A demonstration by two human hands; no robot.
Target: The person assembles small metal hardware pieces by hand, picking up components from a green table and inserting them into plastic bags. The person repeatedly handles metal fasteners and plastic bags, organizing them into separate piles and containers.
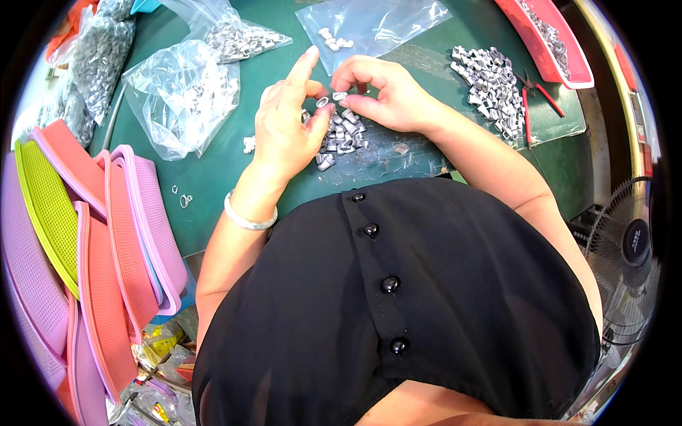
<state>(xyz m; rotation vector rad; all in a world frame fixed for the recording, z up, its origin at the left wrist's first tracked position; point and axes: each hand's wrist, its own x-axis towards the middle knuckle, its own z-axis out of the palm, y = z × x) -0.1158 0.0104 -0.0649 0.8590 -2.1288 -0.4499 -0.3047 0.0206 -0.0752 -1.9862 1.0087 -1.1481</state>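
Handling of small metal pieces, upper centre of the frame. The left hand [288,128], index finger extended, appeared to pinch a ring [322,101] between thumb and a bent finger; the right hand [387,92] gripped a second piece [339,96] between thumb and fingertip. A loose pile [346,136] lay just below them on the table [213,181]. The step in hand was judged to be piece-by-piece fingertip work; the next move probably called for a light, steady pinch. The ring's opening faced the viewer, its long axis slanting up rightward; the second piece's axis ran roughly across the frame, its facing too small to tell.
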